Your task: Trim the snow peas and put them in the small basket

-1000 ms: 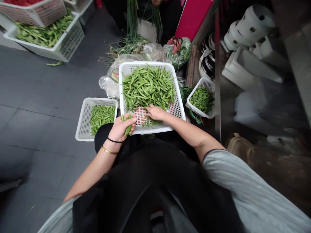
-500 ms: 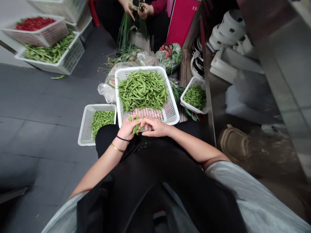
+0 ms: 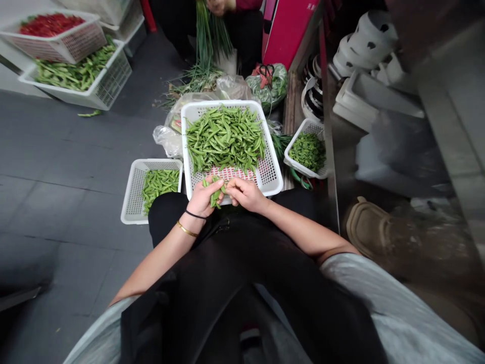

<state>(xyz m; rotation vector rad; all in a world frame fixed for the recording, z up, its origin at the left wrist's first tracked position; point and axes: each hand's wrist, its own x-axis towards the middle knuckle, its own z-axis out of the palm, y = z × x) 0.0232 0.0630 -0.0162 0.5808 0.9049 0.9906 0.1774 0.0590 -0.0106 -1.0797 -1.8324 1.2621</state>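
Several green pea pods [image 3: 214,191] lie in my left hand [image 3: 201,198], whose fingers are closed round them. Close against it, my right hand [image 3: 247,194] pinches at the pods' right end; what lies between its fingertips is too small to make out. Both hands are over the near edge of a large white basket [image 3: 273,169], which rests by my knees. A heap of pea pods [image 3: 226,137] fills its far part. To the left, on the floor, a smaller white basket [image 3: 132,194] holds more pods [image 3: 161,184].
A small basket [image 3: 288,157] of leafy greens stands at right beside a metal shelf edge [image 3: 330,167]. Plastic bags [image 3: 170,140] and scissors [image 3: 267,73] lie beyond. Stacked baskets [image 3: 109,83] stand far left. Opposite, another person's hand [image 3: 217,6] holds long green stalks [image 3: 206,38].
My right hand has drawn slightly right, its fingertips now pinched together beside the pods. The other person's stalks have been raised and one of their hands has left the view. The view has shifted slightly.
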